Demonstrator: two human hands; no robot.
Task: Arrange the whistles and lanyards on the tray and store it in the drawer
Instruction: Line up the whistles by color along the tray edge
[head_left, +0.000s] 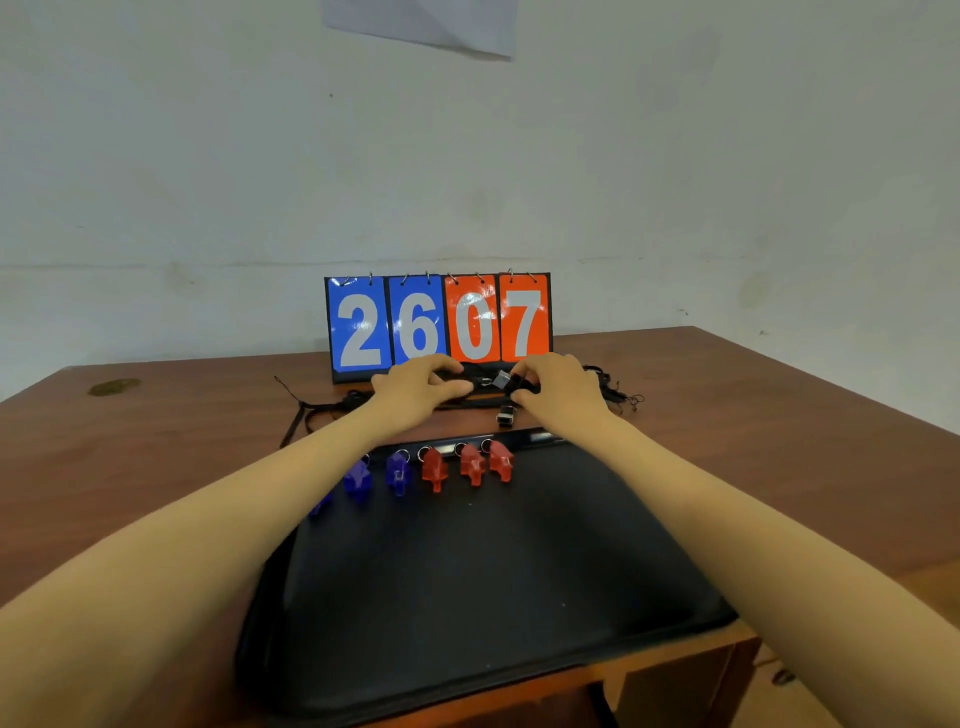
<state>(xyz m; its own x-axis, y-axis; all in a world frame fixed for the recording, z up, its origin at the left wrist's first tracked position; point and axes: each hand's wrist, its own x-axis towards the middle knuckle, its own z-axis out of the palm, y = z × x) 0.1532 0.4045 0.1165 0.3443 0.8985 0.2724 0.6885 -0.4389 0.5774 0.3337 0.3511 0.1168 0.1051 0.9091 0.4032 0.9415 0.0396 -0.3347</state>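
Between the hands, the black whistle (501, 379) looks light and hard, its lanyard (525, 387) limp. The left hand (415, 384) and right hand (558, 387) each pinch that lanyard, probably the surest hold.

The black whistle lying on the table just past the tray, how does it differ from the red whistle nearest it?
The black whistle is dark, with a shiny patch; the red whistle is see-through red. The black whistle lies on the bare table beyond the tray's far rim; the red whistle sits on the tray, ending a row. Both are small and lie untouched.
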